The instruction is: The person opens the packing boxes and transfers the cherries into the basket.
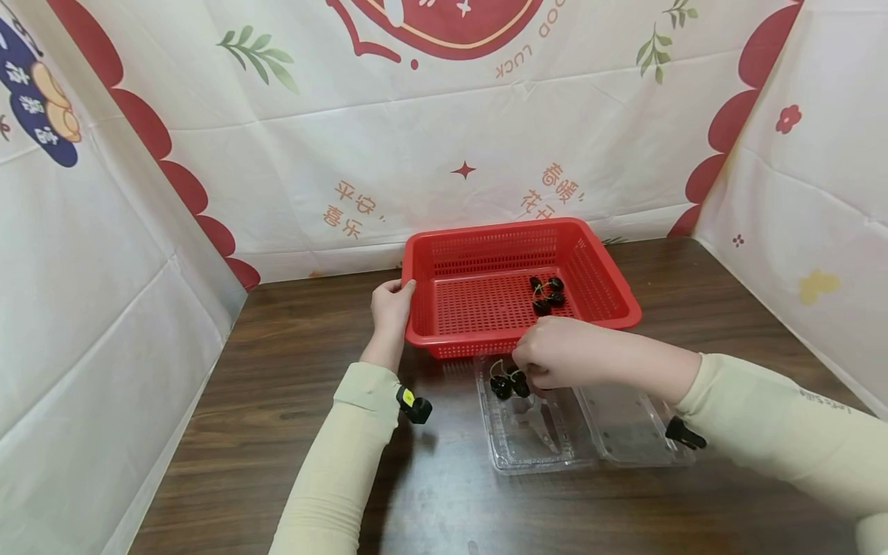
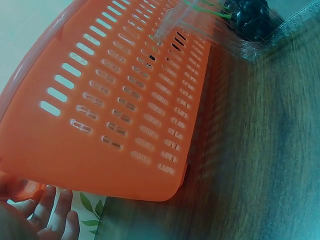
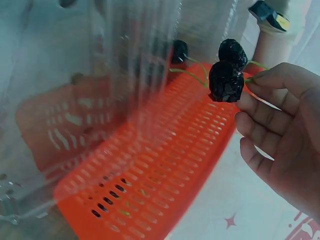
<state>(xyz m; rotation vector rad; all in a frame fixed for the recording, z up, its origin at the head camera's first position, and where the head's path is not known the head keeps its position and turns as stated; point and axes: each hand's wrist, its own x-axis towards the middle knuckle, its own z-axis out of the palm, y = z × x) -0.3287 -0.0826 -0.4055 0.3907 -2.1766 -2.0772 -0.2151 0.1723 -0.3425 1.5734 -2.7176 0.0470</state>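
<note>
The red basket [image 1: 516,287] stands on the dark wooden table [image 1: 291,370], and everything else is placed against it. The right hand [image 1: 555,356] hovers just in front of the basket's near wall, over the left end of the clear plastic clamshell box [image 1: 534,432] that lies open against that wall; its fingers pinch the green stems of a pair of dark cherries [image 3: 227,75], which hang below the fingertips with the stems running back toward the palm. From this grip the basket's floor lies up and away, beyond the near rim, and the few cherries already in the basket [image 1: 546,294] sit toward its far right part. The left hand [image 1: 391,304] grips the basket's left rim, thumb on top and fingers curled under the edge, so it is the farther hand from the fruit. More dark cherries [image 1: 501,384] lie in the box just left of the right hand. The right hand covers its own pinched fruit in the head view, so only the right wrist view shows it; the left wrist view is blurred and gives mostly the basket's slotted side wall.
</note>
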